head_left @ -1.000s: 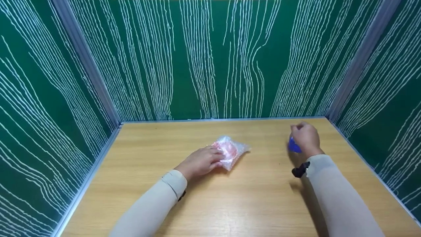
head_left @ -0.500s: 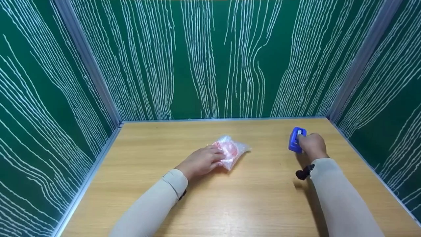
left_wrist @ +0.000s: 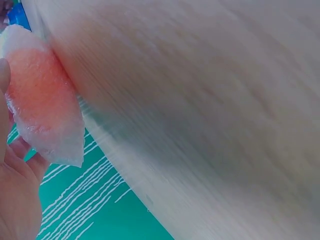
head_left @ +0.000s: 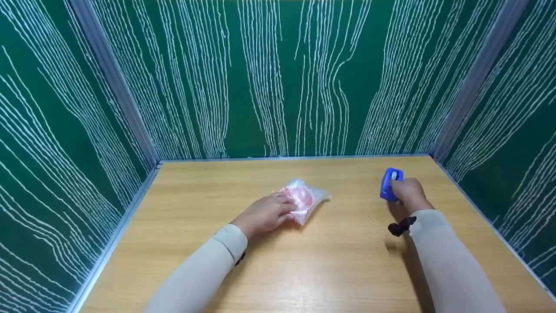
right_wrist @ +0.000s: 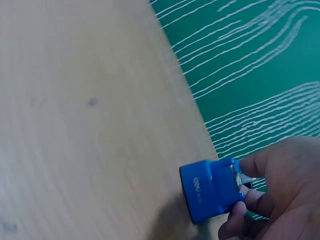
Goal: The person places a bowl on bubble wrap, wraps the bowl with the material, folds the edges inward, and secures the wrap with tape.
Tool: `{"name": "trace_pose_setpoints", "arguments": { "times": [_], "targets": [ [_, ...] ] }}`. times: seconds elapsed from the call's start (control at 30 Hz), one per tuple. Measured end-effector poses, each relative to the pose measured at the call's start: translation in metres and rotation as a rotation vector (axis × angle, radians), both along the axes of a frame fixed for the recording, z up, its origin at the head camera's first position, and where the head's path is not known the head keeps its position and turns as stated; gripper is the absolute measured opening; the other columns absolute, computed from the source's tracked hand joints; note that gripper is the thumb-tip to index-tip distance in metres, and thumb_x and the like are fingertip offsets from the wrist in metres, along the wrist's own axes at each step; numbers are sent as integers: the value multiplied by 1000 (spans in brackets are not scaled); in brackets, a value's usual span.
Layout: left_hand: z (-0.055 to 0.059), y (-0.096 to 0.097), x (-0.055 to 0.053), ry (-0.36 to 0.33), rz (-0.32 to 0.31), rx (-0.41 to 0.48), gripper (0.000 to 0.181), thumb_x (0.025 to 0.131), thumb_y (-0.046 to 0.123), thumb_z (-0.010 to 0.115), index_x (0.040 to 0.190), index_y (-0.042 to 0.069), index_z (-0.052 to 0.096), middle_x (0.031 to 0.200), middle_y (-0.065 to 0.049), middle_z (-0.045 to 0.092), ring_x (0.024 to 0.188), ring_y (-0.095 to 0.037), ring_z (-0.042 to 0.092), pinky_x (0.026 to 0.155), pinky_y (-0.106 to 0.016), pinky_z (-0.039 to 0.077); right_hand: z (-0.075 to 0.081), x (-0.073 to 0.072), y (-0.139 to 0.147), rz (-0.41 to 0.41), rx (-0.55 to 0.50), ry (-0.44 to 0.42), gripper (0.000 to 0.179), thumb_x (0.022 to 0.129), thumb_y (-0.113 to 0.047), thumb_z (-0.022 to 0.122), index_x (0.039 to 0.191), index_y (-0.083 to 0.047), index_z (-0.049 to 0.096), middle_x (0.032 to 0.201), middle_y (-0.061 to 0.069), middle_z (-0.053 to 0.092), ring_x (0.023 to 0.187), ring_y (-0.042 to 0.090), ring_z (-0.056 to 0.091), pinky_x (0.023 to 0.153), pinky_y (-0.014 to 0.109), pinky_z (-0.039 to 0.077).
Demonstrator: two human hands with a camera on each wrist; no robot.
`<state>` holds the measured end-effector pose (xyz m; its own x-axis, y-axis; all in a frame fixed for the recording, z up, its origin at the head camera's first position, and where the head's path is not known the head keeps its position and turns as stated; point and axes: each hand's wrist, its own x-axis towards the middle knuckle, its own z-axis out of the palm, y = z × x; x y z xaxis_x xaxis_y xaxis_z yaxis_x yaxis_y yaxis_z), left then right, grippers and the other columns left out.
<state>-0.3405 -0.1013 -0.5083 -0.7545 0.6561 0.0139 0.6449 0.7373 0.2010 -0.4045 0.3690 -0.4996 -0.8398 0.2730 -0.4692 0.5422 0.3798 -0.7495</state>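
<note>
A pink item in bubble wrap (head_left: 304,200) lies near the middle of the table in the head view. My left hand (head_left: 267,213) holds it from the left, fingers over its near side; the left wrist view shows the wrapped item (left_wrist: 45,95) between thumb and fingers. Toward the back right is a small blue tape dispenser (head_left: 386,191). My right hand (head_left: 410,193) pinches its end, where the right wrist view shows thumb and fingers at a shiny strip on the dispenser (right_wrist: 207,190). Whether the fingertips also hold tape cannot be told.
The wooden table (head_left: 330,265) is bounded by green walls (head_left: 291,87) with wavy white lines at the back and both sides. Grey frame posts (head_left: 126,82) stand in the corners. A small dark mark (right_wrist: 92,102) shows on the tabletop.
My right hand, earlier above the dispenser and covering most of it, has moved down and toward me to the dispenser's end, uncovering it. The left hand and wrapped item have not visibly moved.
</note>
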Motion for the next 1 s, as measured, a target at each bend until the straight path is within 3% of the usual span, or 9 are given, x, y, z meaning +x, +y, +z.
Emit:
{"name": "trace_pose_setpoints", "arguments": {
  "times": [0.1, 0.17, 0.33, 0.4, 0.77, 1.0],
  "targets": [
    [-1, 0, 0, 7, -1, -1, 48, 118, 44, 58, 163, 30, 64, 173, 6, 57, 168, -20, 45, 143, -44, 28, 2, 0, -1, -14, -40, -5, 76, 123, -32, 35, 177, 9, -1, 183, 34, 26, 168, 53, 34, 139, 67, 27],
    [-3, -1, -2, 25, -15, 2, 47, 118, 43, 58, 162, 28, 65, 172, 4, 59, 168, -21, 46, 143, -44, 28, 3, -1, -3, -21, -27, 25, 71, 123, -29, 37, 176, 11, 12, 170, 35, 46, 154, 45, 54, 135, 53, 44],
    [-4, -2, -4, 52, -36, 9, 47, 118, 44, 58, 160, 24, 67, 170, 1, 61, 166, -22, 48, 143, -44, 29, 9, 0, -11, -54, -7, 56, 63, 122, -24, 36, 172, 13, 25, 154, 23, 56, 130, 31, 59, 114, 39, 56],
    [-4, -2, -4, 42, -29, 13, 48, 118, 45, 58, 161, 25, 67, 171, 2, 61, 167, -21, 48, 143, -44, 29, 12, 2, -14, -71, -36, 41, 67, 123, -25, 34, 175, 12, 16, 166, 25, 47, 139, 34, 53, 123, 44, 51],
    [-3, -1, -3, 21, -8, 26, 49, 118, 46, 58, 162, 26, 65, 172, 3, 59, 168, -21, 46, 143, -44, 27, 6, 5, -19, -148, -152, 81, 67, 123, -24, 36, 178, 7, 14, 175, 28, 44, 150, 39, 54, 133, 52, 47],
    [-3, 2, -3, -2, 3, 47, 49, 117, 47, 58, 162, 28, 65, 173, 4, 58, 168, -21, 45, 143, -45, 28, 4, 2, -19, -178, -77, 126, 66, 122, -26, 38, 176, 8, 21, 175, 29, 45, 152, 41, 53, 134, 55, 45]
  ]
}}
